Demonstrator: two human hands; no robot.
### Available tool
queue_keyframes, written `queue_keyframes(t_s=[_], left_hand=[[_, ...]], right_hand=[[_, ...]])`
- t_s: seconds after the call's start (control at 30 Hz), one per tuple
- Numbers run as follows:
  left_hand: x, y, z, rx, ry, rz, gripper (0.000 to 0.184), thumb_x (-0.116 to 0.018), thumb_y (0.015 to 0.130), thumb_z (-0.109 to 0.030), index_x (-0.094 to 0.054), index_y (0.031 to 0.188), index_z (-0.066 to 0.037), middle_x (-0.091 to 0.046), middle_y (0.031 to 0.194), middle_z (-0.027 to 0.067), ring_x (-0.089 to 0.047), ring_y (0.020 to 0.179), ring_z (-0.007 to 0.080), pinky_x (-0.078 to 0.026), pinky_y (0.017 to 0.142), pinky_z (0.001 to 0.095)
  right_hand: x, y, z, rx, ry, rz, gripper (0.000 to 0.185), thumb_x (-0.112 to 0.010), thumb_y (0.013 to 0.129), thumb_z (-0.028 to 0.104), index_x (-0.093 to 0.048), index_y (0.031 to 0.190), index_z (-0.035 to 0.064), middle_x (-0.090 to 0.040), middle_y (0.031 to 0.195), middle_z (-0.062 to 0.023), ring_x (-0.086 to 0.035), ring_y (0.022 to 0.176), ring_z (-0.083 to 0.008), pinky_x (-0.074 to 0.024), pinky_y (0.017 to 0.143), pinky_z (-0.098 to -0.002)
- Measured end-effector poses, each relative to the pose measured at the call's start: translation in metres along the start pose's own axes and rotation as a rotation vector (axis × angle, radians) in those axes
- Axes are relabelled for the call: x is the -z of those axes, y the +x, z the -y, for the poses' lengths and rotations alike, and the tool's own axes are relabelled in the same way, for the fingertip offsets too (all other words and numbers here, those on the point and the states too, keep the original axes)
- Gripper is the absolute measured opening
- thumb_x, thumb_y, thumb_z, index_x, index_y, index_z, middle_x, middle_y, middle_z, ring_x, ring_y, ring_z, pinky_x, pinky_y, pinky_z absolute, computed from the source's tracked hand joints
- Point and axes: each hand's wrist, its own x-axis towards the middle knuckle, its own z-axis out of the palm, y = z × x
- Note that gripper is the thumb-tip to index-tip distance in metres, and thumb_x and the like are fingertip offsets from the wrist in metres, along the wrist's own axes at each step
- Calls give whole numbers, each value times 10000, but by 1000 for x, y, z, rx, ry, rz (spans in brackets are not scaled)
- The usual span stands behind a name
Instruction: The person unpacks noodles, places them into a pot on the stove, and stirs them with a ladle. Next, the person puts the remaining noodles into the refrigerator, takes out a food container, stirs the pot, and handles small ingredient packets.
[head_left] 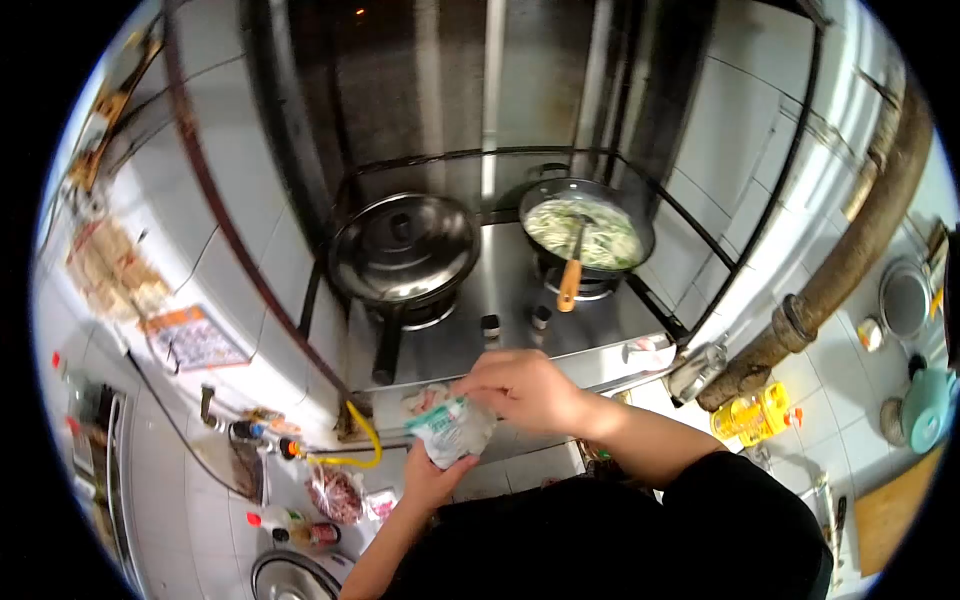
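My left hand (436, 478) grips a small white plastic bag with green print (450, 432) from below, in front of the stove's near edge. Over the bag's upper edge, my right hand (528, 391) has its fingers curled together and touching it. Whether those fingertips pinch the bag's edge or something from inside is hidden. On the right burner, beyond my hands, a dark wok (645, 237) holds pale strips and green bits in liquid. A spatula with a wooden handle (570, 286) rests in it. A lidded pan (404, 247) sits on the left burner, its black handle pointing toward me.
A metal rail (215, 195) frames the stove (490, 365). A yellow gas hose (370, 440) runs at lower left, near a bag of reddish food (335, 495) and bottles (305, 533). To the right are a thick pipe (850, 250) and a yellow oil jug (755, 415).
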Motion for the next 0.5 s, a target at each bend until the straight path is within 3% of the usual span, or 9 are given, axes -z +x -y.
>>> queue_keyframes(t_s=[0.07,0.13,0.17,0.23,0.27,0.37,0.5], left_hand=[[-21,22,-32,-34,52,44,599,-790,744,-137,-494,1249,-4,-617,1178,116,-591,1072,201,-450,932,336],[-34,48,-35,-174,261,46,496,-738,802,-141,-514,1222,0,-629,1163,120,-598,1062,196,-458,917,320],[-42,58,-53,-124,141,72,493,-736,802,-137,-514,1219,3,-636,1145,119,-606,1042,193,-468,900,317],[-65,85,-105,-7,-96,119,488,-733,800,-130,-515,1214,10,-651,1110,115,-623,1001,187,-487,867,312],[-69,104,-113,-98,7,134,447,-714,816,-122,-530,1201,11,-669,1064,106,-643,925,174,-508,818,297],[-94,159,-161,-106,93,271,363,-665,861,-112,-552,1181,16,-672,970,94,-654,834,158,-560,585,297],[-129,233,-181,-16,208,331,348,-655,876,-140,-565,1184,-4,-657,1021,87,-657,833,173,-576,610,306]], right_hand=[[29,-16,-10,41,-74,-191,187,-641,813,-9,-675,996,4,-631,857,-128,-620,750,-251,-503,662,-326],[63,-38,-13,-157,-74,-295,218,-659,817,11,-665,1035,23,-633,960,-108,-624,780,-177,-515,645,-289],[78,-50,-17,-219,-81,-373,228,-667,817,20,-662,1044,30,-632,995,-104,-625,791,-162,-520,644,-276],[106,-81,-36,-286,-215,-474,220,-698,806,95,-671,1024,77,-636,992,-127,-648,812,-276,-543,700,-336],[115,-100,-57,-211,-392,-521,212,-705,791,102,-676,999,70,-634,1004,-129,-639,827,-303,-537,721,-354],[143,-143,-78,-340,-704,-520,217,-708,771,119,-680,975,50,-623,1041,-138,-591,964,-327,-490,848,-389],[159,-175,-103,-551,-878,-471,340,-708,779,194,-644,1078,47,-591,1112,-164,-574,1006,-349,-475,888,-407]])
